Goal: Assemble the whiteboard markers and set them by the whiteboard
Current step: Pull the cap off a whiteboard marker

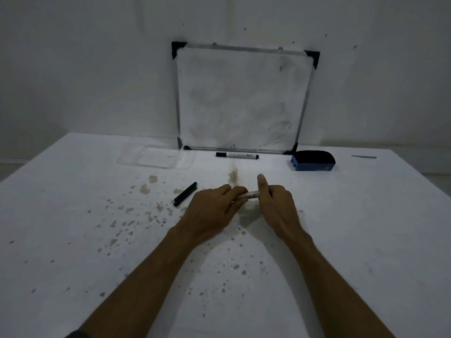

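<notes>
- Your two hands meet over the middle of the table (73, 191): left hand (210, 211) and right hand (278, 206) each close their fingers round one end of a single pale marker barrel (250, 195), held just above the cloth
- Your right forefinger sticks out straight; the barrel's ends are hidden in your fists
- One finished marker (237, 155) lies flat just in front of the whiteboard (241, 98), which leans on the wall
- Two black pieces (185, 193) lie side by side, touching, left of your left hand; whether caps or other parts you cannot tell
- One clear tray (156, 157) sits left of the whiteboard
- One blue eraser (313, 161) sits at the whiteboard's right corner
- Brown stains speckle the cloth
</notes>
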`<state>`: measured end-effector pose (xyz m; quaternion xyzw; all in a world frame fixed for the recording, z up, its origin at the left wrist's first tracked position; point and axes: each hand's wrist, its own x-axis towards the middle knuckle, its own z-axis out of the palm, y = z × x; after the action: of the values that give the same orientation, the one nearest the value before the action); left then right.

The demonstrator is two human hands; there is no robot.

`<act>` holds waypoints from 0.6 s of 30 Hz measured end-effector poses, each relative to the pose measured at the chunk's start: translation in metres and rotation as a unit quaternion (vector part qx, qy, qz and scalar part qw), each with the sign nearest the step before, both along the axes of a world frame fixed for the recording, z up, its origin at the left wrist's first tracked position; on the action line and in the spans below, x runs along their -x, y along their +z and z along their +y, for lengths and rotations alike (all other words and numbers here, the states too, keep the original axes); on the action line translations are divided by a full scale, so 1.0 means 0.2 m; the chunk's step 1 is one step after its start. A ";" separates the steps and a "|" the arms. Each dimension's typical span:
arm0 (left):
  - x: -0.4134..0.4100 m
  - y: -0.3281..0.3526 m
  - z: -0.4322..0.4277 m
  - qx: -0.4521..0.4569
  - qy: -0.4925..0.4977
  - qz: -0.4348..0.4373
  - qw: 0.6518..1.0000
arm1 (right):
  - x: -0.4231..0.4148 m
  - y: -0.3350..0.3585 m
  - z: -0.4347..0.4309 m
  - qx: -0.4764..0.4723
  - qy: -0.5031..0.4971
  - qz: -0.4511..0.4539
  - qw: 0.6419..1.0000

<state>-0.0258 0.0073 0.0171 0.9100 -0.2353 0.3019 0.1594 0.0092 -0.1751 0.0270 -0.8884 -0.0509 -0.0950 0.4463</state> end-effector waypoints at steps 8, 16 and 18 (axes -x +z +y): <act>0.02 -0.01 -0.04 0.011 -0.043 0.042 0.998 | -0.02 -0.03 -0.01 -0.003 -0.005 -0.006 1.000; 0.07 0.06 -0.02 0.215 -0.092 0.269 0.934 | 0.05 0.00 -0.01 -0.003 0.096 -0.132 0.987; 0.08 0.04 -0.04 0.127 -0.061 0.109 0.984 | 0.04 0.02 0.00 0.006 0.060 -0.051 0.997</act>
<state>-0.0411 -0.0011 0.0249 0.8938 -0.2314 0.2177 0.3166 0.0015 -0.1757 0.0310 -0.8805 -0.1268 -0.1127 0.4426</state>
